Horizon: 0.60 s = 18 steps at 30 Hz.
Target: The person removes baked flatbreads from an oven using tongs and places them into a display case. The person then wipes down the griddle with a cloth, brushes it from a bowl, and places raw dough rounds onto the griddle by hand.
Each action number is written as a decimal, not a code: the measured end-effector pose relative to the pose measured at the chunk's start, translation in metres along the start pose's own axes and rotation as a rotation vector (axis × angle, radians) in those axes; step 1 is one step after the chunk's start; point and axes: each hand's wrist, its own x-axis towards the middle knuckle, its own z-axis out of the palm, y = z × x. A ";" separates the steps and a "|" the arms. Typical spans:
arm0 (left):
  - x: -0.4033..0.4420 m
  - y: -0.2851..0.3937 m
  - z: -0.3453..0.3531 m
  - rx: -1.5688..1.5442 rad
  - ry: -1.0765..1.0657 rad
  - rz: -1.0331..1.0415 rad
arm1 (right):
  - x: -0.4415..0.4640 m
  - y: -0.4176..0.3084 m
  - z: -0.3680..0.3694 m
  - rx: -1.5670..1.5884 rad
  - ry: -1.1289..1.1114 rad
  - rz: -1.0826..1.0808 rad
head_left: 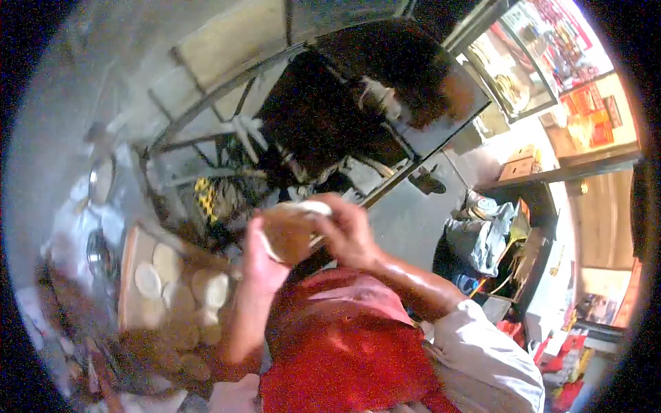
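Note:
A round, flat brown piece with a pale edge (288, 233) is held up in front of the red apron, between both hands. My left hand (265, 258) is closed on its left and lower side, with the palm turned inward. On its right side, the fingers of my right hand (346, 230) curl over the edge; they are slightly blurred. Below and to the left stands a shallow tray (129, 275) with several pale round flat discs (149, 280) in it. Part of the tray is dim and blurred.
A large dark surface with a metal edge (458, 127) lies ahead. Grey bags (482, 237) and mixed items stand at the right, beside wooden shelving (606, 227). A round metal dish (102, 180) is at the far left. Orange crates (589, 113) show at the upper right.

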 end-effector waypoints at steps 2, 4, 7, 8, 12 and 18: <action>0.056 -0.031 0.025 -0.030 0.130 -0.107 | 0.025 0.024 -0.074 0.242 0.210 0.231; 0.106 -0.069 0.043 0.059 0.111 -0.145 | 0.043 0.075 -0.162 0.290 0.465 0.335; 0.182 -0.096 0.097 0.070 0.030 -0.160 | 0.080 0.082 -0.260 0.261 0.592 0.387; 0.206 -0.103 0.111 0.106 0.000 -0.164 | 0.090 0.079 -0.286 0.222 0.636 0.429; 0.304 -0.114 0.174 0.248 -0.114 -0.076 | 0.141 0.075 -0.365 0.328 0.641 0.426; 0.379 -0.156 0.165 1.017 0.106 0.468 | 0.134 0.114 -0.414 -0.683 0.551 0.171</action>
